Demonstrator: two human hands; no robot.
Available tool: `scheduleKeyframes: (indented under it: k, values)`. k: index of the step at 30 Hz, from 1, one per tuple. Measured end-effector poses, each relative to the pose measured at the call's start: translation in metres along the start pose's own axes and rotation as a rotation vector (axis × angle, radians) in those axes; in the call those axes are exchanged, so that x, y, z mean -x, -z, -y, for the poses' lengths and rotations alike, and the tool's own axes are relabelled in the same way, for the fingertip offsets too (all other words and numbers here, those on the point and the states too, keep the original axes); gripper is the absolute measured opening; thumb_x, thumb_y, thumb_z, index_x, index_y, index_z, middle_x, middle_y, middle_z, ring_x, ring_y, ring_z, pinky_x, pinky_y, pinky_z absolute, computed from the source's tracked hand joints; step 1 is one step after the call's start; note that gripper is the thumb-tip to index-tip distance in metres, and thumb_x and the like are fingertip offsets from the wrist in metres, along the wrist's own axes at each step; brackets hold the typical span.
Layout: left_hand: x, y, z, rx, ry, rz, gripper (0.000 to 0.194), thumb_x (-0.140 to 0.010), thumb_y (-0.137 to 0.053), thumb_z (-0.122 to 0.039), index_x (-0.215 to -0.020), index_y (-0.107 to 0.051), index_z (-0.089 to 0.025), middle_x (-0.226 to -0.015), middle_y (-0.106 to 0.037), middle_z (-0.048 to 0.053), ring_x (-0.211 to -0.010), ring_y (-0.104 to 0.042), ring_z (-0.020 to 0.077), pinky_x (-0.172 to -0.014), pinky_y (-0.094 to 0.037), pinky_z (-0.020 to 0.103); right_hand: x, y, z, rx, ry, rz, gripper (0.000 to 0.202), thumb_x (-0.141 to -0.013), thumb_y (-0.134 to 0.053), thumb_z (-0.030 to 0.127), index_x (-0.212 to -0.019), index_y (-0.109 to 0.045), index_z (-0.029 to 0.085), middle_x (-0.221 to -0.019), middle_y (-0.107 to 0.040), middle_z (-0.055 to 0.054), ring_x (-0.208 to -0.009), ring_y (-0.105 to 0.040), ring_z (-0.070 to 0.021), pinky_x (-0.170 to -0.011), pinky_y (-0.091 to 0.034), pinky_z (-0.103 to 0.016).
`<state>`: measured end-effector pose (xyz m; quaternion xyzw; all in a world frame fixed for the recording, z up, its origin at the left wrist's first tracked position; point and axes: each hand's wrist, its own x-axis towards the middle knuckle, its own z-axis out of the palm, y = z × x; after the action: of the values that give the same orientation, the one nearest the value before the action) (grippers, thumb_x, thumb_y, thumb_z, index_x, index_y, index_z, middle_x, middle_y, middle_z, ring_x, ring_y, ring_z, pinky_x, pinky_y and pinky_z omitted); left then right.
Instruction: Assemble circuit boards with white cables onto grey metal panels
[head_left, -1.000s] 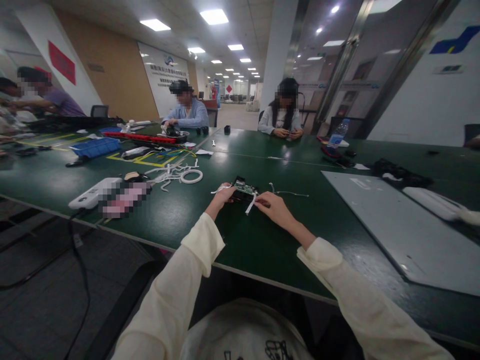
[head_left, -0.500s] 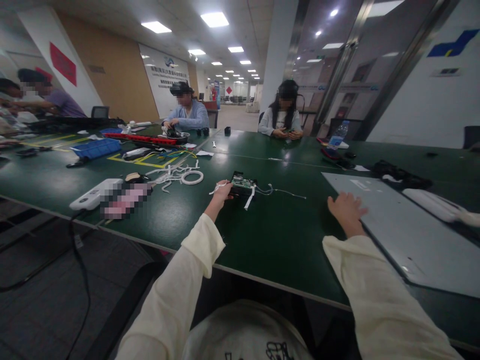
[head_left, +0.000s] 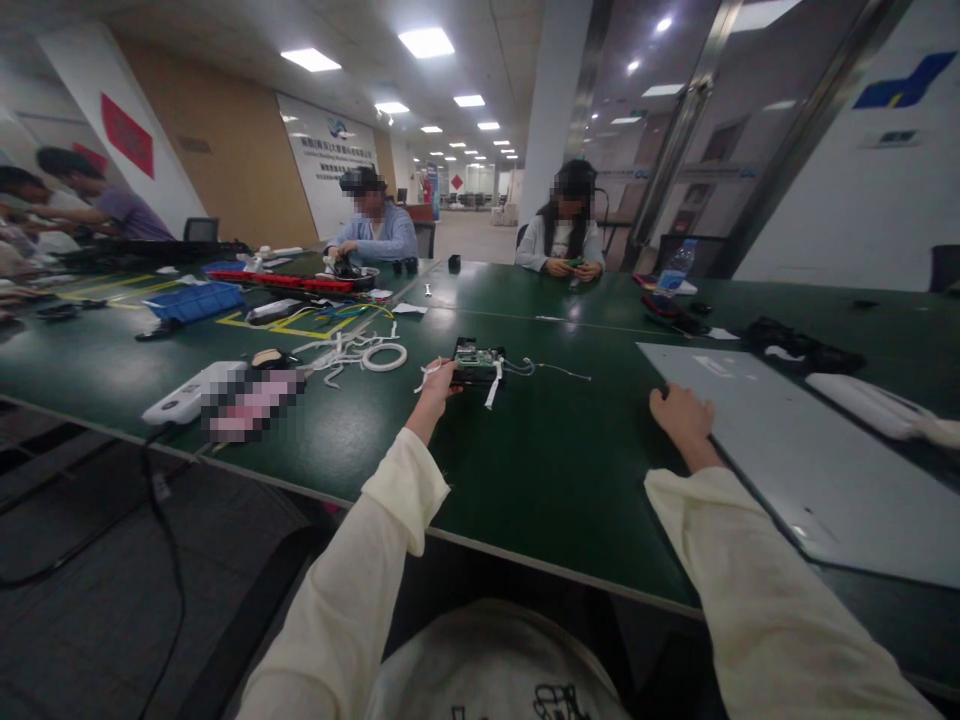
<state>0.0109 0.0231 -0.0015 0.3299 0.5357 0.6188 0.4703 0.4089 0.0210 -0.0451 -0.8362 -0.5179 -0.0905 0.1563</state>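
Observation:
My left hand [head_left: 439, 388] is closed on the left side of a black housing with a green circuit board [head_left: 480, 357] facing up. A white strip [head_left: 493, 386] hangs over its front. A thin grey cable [head_left: 551, 372] trails to its right over the table. Another white strip shows by my left fingers. My right hand [head_left: 684, 418] is at the left edge of a large flat grey panel [head_left: 780, 440], fingers bent over the edge and thumb to the left. Its fingertips are not clearly visible.
White strips and a white ring [head_left: 384, 357] lie left of the housing. Farther left are a white power-strip-like device [head_left: 191, 392] and a blue tray [head_left: 195, 300]. A white elongated device [head_left: 862, 405] lies beyond the panel. Two people sit opposite on the green table [head_left: 540, 480].
My right fingers have gone from spread to bent, and the hand has shifted slightly left. The grey panel has shifted slightly left too. The housing in my left hand has moved a little left.

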Motion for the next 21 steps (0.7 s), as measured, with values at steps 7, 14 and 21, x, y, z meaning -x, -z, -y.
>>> scheduleKeyframes:
  k: [7, 14, 21]
  values:
    - [-0.007, 0.003, 0.0, 0.034, 0.015, 0.001, 0.013, -0.067, -0.059, -0.019, -0.078, -0.053, -0.018, -0.059, -0.054, -0.003, -0.05, -0.055, 0.0098, -0.042, -0.041, 0.017, 0.011, 0.01, 0.028, -0.125, 0.102, 0.032, 0.042, -0.086, -0.034, 0.027, -0.115, -0.061, 0.012, -0.106, -0.063, -0.016, -0.103, -0.057, -0.0248, -0.097, -0.031, -0.041]
    - [-0.007, 0.003, -0.006, 0.101, 0.014, 0.0, 0.016, -0.066, -0.056, -0.019, -0.082, -0.053, -0.017, -0.057, -0.052, -0.005, -0.047, -0.054, 0.0096, -0.042, -0.038, 0.017, 0.036, 0.018, 0.065, -0.338, 0.271, 0.11, 0.04, -0.087, -0.035, 0.029, -0.112, -0.064, 0.017, -0.106, -0.065, -0.008, -0.097, -0.06, -0.021, -0.087, -0.041, -0.03]
    - [-0.005, 0.005, -0.016, 0.182, -0.106, -0.031, 0.023, -0.067, -0.057, -0.022, -0.089, -0.055, -0.018, -0.064, -0.054, -0.003, -0.05, -0.052, 0.0088, -0.042, -0.036, 0.017, 0.06, 0.024, 0.091, -0.487, 0.463, 0.168, 0.038, -0.088, -0.035, 0.029, -0.108, -0.066, 0.018, -0.108, -0.065, -0.005, -0.1, -0.059, -0.0201, -0.091, -0.041, -0.031]
